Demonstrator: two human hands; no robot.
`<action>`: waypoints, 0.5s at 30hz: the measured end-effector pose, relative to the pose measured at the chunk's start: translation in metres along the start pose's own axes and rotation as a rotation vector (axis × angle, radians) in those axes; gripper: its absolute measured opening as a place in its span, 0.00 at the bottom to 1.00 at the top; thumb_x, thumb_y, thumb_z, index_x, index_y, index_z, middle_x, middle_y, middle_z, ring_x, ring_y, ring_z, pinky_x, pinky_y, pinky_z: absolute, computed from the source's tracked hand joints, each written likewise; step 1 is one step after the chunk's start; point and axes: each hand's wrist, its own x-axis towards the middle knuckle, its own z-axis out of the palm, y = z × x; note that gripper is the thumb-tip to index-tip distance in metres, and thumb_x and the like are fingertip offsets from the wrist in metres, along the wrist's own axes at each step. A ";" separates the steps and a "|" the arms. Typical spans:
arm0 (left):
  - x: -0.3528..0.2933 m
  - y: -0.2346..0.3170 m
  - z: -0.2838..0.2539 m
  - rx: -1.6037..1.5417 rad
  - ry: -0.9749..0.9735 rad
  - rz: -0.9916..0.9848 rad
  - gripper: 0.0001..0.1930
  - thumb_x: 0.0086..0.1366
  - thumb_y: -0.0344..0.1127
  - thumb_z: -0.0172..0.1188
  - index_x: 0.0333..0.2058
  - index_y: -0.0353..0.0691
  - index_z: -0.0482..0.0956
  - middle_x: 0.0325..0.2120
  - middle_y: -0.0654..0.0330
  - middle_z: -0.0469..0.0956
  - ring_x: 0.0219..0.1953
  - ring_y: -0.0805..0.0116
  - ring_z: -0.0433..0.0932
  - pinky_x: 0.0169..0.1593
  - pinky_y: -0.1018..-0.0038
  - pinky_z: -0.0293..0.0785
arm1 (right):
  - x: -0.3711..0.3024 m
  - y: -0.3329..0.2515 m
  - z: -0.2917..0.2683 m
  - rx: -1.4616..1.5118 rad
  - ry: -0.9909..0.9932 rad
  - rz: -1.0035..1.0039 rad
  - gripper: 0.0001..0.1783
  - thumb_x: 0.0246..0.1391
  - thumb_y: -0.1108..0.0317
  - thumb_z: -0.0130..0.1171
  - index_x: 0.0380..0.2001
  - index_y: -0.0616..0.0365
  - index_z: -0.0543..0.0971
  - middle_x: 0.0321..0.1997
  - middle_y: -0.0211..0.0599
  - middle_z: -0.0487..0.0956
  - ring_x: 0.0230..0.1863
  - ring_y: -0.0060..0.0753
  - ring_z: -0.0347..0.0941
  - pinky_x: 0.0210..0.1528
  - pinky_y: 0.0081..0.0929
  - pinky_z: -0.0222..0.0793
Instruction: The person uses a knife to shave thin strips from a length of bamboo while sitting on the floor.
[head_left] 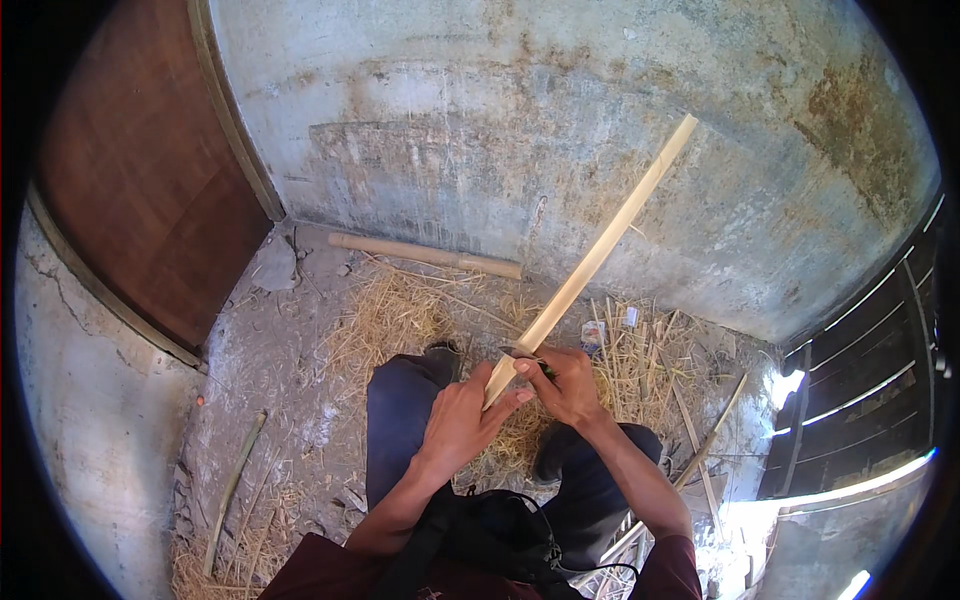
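Observation:
A long, pale split bamboo strip [610, 237] slants up and away to the right from my hands, its far end in front of the wall. My left hand [462, 420] is closed around its near end. A knife [517, 352] lies with its short dark blade across the strip, just above my left fingers. My right hand [568, 386] grips the knife, its thumb beside the strip; the handle is mostly hidden in the fist, with a small green bit showing. Both hands are close together above my knees.
A thick bamboo pole [425, 255] lies along the foot of the stained wall [430, 150]. Straw and shavings [395, 318] litter the floor around my feet. A greenish stick [235, 490] lies at left, a brown door [150, 170] beyond it. Slatted boards [860, 370] stand at right.

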 end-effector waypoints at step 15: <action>-0.001 -0.007 0.001 -0.143 -0.081 0.014 0.25 0.75 0.52 0.67 0.44 0.30 0.77 0.21 0.45 0.77 0.25 0.43 0.80 0.30 0.56 0.71 | 0.000 0.002 -0.019 0.790 -0.573 0.506 0.37 0.75 0.35 0.53 0.18 0.52 0.68 0.17 0.19 0.61 0.20 0.17 0.53 0.24 0.26 0.48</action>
